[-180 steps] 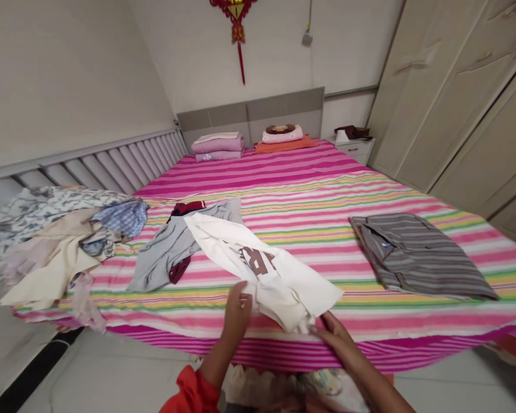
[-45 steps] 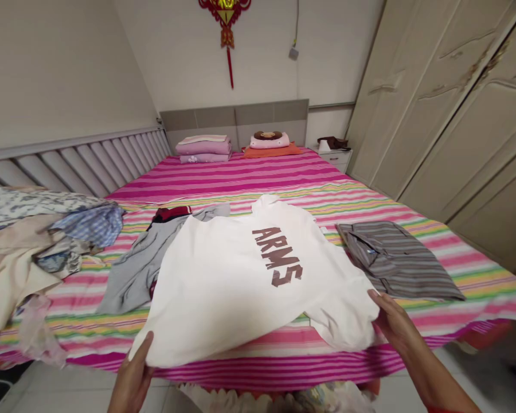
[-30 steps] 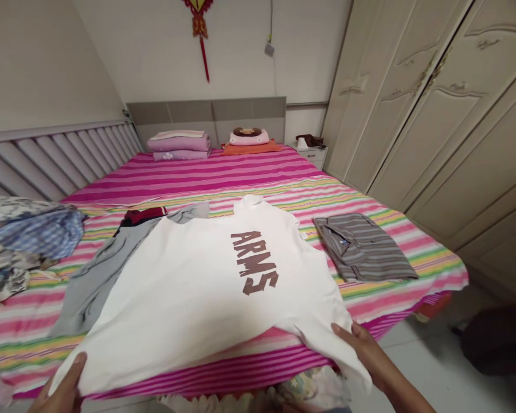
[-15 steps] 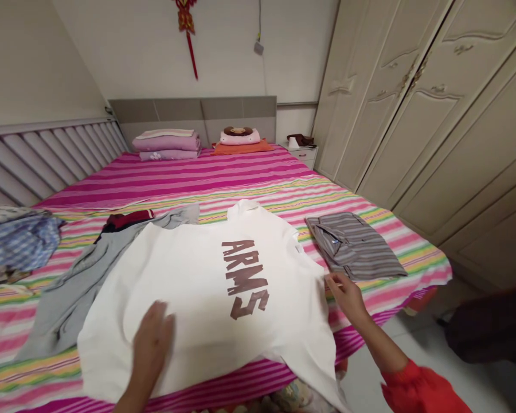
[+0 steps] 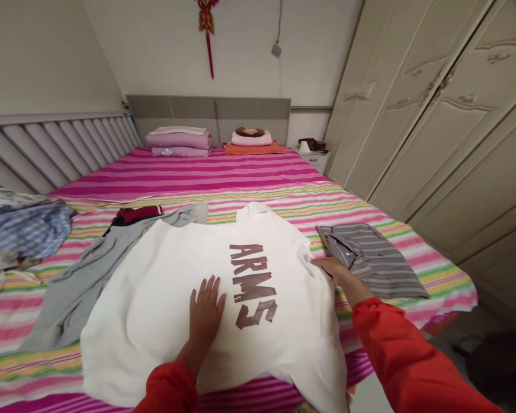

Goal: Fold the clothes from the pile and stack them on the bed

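Observation:
A white shirt [image 5: 167, 310] with brown letters "ARMS" lies spread sideways across the bed, its neck toward the right. One sleeve hangs over the near bed edge. My left hand [image 5: 206, 307] rests flat on the shirt's front, left of the letters, fingers spread. At the neckline, my right hand [image 5: 333, 268] has its fingers closed on the white fabric; the fingertips are partly hidden. Just beyond that hand lies a folded grey striped garment [image 5: 378, 261]. A grey garment [image 5: 81, 287] is partly under the shirt's left side.
The bed has a striped sheet [image 5: 223, 175]. At the left lies a heap of clothes [image 5: 30, 226], and a dark red garment [image 5: 140, 213] sits behind the grey one. Folded bedding [image 5: 180, 140] is stacked by the headboard. A wardrobe [image 5: 425, 132] stands along the right.
My left hand has moved right and forward and now lies flat on the shirt. My right hand has gone from the shirt's shoulder edge to the neckline. The view has shifted slightly left.

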Action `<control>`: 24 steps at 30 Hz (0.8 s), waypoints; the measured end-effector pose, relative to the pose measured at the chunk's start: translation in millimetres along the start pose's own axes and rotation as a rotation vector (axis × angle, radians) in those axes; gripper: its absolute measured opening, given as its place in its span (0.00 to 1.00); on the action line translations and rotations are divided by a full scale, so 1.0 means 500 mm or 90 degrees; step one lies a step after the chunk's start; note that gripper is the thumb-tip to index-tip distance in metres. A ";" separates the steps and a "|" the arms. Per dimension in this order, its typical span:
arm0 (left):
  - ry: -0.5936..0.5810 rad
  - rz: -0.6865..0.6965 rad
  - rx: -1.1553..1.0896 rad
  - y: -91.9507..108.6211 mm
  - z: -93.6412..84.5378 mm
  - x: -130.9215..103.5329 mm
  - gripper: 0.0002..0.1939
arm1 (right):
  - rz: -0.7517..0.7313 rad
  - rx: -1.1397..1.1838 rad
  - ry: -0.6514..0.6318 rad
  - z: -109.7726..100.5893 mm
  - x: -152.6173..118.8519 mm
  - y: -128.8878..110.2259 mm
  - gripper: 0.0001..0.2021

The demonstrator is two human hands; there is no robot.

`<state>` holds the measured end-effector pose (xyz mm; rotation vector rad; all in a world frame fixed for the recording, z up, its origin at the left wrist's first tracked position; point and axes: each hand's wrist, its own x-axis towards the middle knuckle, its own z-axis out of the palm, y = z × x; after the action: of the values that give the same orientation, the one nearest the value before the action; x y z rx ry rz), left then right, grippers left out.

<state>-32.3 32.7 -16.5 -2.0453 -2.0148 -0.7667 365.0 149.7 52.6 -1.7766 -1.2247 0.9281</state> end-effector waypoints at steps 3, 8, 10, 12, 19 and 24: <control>0.007 0.006 0.014 0.000 0.004 -0.002 0.24 | -0.010 -0.125 0.054 -0.004 -0.010 -0.017 0.08; 0.015 0.016 0.045 0.002 0.005 -0.004 0.23 | -0.143 -0.229 0.124 0.065 -0.044 -0.069 0.12; 0.011 0.024 0.057 0.006 0.003 -0.007 0.23 | -0.249 -0.250 0.078 0.116 -0.060 -0.083 0.20; -0.002 0.026 0.065 0.010 0.001 -0.013 0.23 | -0.324 -0.305 0.005 0.164 -0.069 -0.082 0.24; -0.083 -0.018 -0.077 -0.081 -0.058 0.049 0.21 | -0.230 -0.495 0.037 0.224 -0.034 -0.007 0.33; 0.084 -0.383 -0.095 -0.252 -0.179 0.222 0.28 | -0.264 -0.533 0.067 0.224 -0.026 0.008 0.32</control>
<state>-181.1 98.4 82.7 -1.3868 -2.5804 -1.1429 264.6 157.4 2.1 -2.0002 -1.9867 0.0530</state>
